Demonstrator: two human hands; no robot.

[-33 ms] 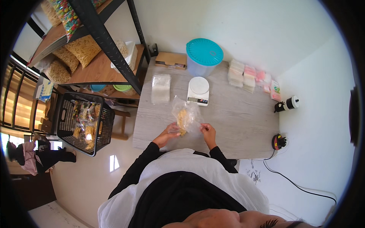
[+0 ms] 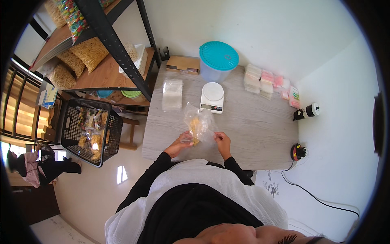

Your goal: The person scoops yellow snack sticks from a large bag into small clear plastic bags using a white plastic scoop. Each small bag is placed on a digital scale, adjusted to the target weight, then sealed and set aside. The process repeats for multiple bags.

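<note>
A clear plastic bag (image 2: 196, 125) with yellow-orange snack pieces in it lies tilted at the near edge of the table, in front of the white kitchen scale (image 2: 212, 97). My left hand (image 2: 178, 147) grips the bag's lower left side, thumb and fingers round it. At the bag's right edge, my right hand (image 2: 222, 144) is closed in a pinch on the thin film. A stack of flat clear bags (image 2: 172, 95) lies to the left of the scale. Nothing rests on the scale's round plate.
Behind the scale stand a tub with a teal lid (image 2: 219, 55) and a cardboard box (image 2: 183, 64). Small packets (image 2: 260, 80) lie at the back right. A black basket (image 2: 109, 134) of filled bags stands left, below a shelf (image 2: 99, 75). Another person (image 2: 34, 168) is far left.
</note>
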